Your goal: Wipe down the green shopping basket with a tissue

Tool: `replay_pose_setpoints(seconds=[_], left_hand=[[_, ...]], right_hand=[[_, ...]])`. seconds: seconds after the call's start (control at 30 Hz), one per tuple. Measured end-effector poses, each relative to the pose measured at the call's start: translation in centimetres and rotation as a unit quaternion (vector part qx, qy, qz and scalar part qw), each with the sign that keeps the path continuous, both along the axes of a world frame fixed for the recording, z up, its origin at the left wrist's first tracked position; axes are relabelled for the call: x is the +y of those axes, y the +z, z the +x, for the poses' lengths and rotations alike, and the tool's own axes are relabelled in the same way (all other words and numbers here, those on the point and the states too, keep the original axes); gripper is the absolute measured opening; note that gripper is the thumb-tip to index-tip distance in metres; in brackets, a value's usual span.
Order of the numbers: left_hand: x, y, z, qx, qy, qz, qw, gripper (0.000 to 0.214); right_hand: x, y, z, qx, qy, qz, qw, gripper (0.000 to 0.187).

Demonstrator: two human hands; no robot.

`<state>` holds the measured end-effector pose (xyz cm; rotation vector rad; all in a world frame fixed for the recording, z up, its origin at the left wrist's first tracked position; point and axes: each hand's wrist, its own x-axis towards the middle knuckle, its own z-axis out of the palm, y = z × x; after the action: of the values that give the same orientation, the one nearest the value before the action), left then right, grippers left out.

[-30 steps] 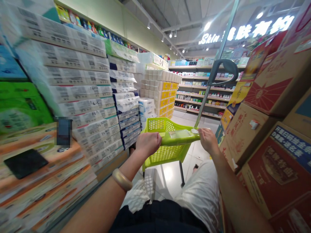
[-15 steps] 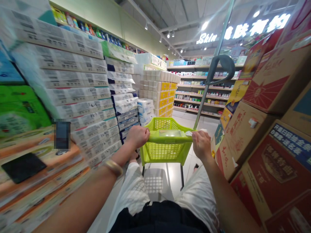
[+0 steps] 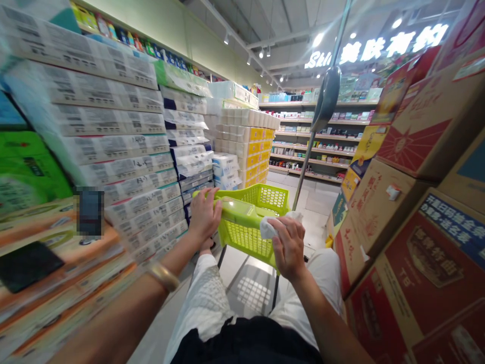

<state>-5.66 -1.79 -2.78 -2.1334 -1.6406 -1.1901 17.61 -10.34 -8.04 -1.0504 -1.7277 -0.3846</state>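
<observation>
A lime-green shopping cart (image 3: 246, 237) stands turned at an angle in front of me, its mesh basket beyond the handle (image 3: 238, 212). My left hand (image 3: 204, 215) is closed over the handle's left end. Near the right end, my right hand (image 3: 290, 245) grips a crumpled white cloth or tissue (image 3: 268, 228) against the handle; the fingers hide part of it. From beside the basket's right side rises a tall metal pole (image 3: 303, 172) with a grey loop-shaped piece (image 3: 328, 96) on it.
Stacked white paper packs (image 3: 121, 121) line my left, with orange packs (image 3: 94, 253) nearer. Printed cartons (image 3: 420, 247) are piled close on the right. Stocked shelves (image 3: 318, 134) stand at the far end of the tiled aisle (image 3: 318, 202).
The cart has swung round, its handle's right end coming nearer me and its left end moving away. My right hand has come back and left. The pole's loop has turned edge-on.
</observation>
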Motion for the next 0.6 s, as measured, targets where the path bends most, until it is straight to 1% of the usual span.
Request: replay_pose_setpoints(seconds=[0.07,0.1,0.17,0.2,0.23,0.27,0.33,0.4,0.5,0.6], left_hand=[[-2.2,0.0,2.1,-0.025,-0.105,0.059,0.992,0.041],[-3.3,0.1,3.3,-0.027,-0.162,0.071,0.984,0.039],[-5.4,0.5,5.3,-0.023,-0.256,0.061,0.964,0.036],[-6.2,0.7,6.2,-0.025,-0.291,0.052,0.955,0.035],[-6.9,0.8,6.9,-0.026,-0.313,0.039,0.948,0.035],[-7.4,0.9,7.4,-0.026,-0.324,0.019,0.946,0.035],[-7.9,0.9,7.9,-0.016,-0.325,-0.016,0.946,0.034],[-8.1,0.9,8.0,0.024,-0.316,-0.039,0.948,0.033],[-8.1,0.8,7.6,0.095,-0.312,-0.056,0.944,0.039],[-8.0,0.8,7.3,0.105,-0.314,-0.062,0.941,0.045]], right_hand=[[-0.4,-0.4,-0.7,0.011,0.015,0.034,0.999,0.034],[-0.6,-0.6,-0.9,0.013,0.023,0.05,0.998,0.034],[-0.9,-1.1,-1.1,0.011,0.04,0.068,0.997,0.035],[-1.0,-1.4,-1.1,0.012,0.052,0.076,0.996,0.035],[-1.2,-1.6,-1.1,0.014,0.066,0.085,0.994,0.035],[-1.4,-1.9,-1.0,0.02,0.08,0.094,0.992,0.036],[-1.6,-2.4,-0.9,0.039,0.105,0.108,0.988,0.037],[-1.8,-2.9,-0.8,0.056,0.118,0.118,0.984,0.039],[-1.9,-3.7,-0.8,0.078,0.123,0.125,0.981,0.04],[-1.9,-4.5,-1.0,0.111,0.121,0.122,0.979,0.043]])
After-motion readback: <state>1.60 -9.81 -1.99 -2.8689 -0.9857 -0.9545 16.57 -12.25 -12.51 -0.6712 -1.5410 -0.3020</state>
